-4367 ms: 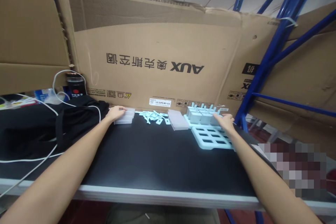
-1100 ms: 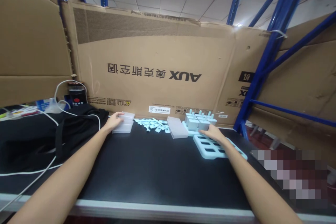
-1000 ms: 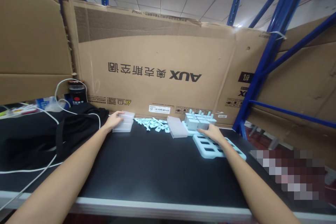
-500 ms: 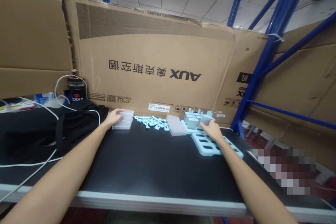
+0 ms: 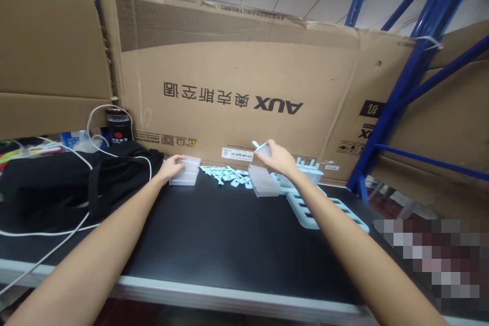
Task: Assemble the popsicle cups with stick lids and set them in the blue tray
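Note:
My right hand [image 5: 278,157] is closed round an ice-pop mold [image 5: 263,150], lifted above the table with its light-blue stick pointing up and left. At the left, my left hand [image 5: 171,168] grips the side of a group of frosted clear mold cups [image 5: 187,175] on the table. Loose light-blue sticks [image 5: 229,175] lie in a pile between the hands. Below my right hand stands another frosted clear mold block [image 5: 263,182]. Partly behind my right wrist is a light-blue holder with upright molds [image 5: 311,175]. In front of it lies a light-blue slotted frame [image 5: 305,218], partly covered by my forearm.
A black bag [image 5: 110,178] with a white cable [image 5: 57,234] over it takes up the table's left. Behind it stands a dark jar [image 5: 118,130]. A cardboard sheet [image 5: 229,61] closes off the back, and a blue rack post [image 5: 405,86] rises at the right.
My right hand has lifted an ice-pop mold out of the light-blue holder and carried it up and left. My left hand stays at the clear cups. The view has shifted slightly.

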Available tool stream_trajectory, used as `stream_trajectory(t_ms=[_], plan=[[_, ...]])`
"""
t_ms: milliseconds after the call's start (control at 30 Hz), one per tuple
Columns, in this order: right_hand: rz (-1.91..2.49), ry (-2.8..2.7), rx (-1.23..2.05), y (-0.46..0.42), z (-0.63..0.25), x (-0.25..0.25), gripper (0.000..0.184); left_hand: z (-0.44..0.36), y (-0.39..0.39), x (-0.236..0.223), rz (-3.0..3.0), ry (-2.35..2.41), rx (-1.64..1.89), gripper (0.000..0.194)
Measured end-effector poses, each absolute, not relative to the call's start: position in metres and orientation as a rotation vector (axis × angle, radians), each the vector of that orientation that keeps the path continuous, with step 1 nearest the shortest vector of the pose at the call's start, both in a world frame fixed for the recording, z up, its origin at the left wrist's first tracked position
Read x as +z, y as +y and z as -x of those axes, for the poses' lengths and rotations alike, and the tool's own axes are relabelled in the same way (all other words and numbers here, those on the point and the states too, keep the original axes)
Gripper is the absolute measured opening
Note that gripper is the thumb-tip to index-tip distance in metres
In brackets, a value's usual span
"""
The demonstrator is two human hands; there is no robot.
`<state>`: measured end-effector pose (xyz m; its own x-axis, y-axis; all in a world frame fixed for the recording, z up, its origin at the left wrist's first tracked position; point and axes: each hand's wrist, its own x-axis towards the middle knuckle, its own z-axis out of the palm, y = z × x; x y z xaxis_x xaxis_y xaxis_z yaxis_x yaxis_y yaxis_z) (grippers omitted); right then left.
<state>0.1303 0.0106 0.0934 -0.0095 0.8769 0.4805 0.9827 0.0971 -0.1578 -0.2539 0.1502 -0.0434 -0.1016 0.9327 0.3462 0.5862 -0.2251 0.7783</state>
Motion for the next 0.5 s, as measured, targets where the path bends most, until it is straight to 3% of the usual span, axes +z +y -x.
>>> stream_trajectory(t_ms=[167, 367, 500], plan=[[1.993, -2.127, -0.506, 0.035, -0.088, 0.090, 0.061, 0.253, 0.149, -0.042, -1.802, 1.663, 1.258, 0.043], [2.040, -2.173, -0.400, 0.047, -0.072, 0.085, 0.073, 0.253, 0.151, -0.043, -1.764, 1.670, 1.285, 0.043], [1.963, -2.230, -0.304, 0.048, -0.060, 0.082, 0.074, 0.254, 0.154, -0.043, -1.713, 1.650, 1.328, 0.032]])
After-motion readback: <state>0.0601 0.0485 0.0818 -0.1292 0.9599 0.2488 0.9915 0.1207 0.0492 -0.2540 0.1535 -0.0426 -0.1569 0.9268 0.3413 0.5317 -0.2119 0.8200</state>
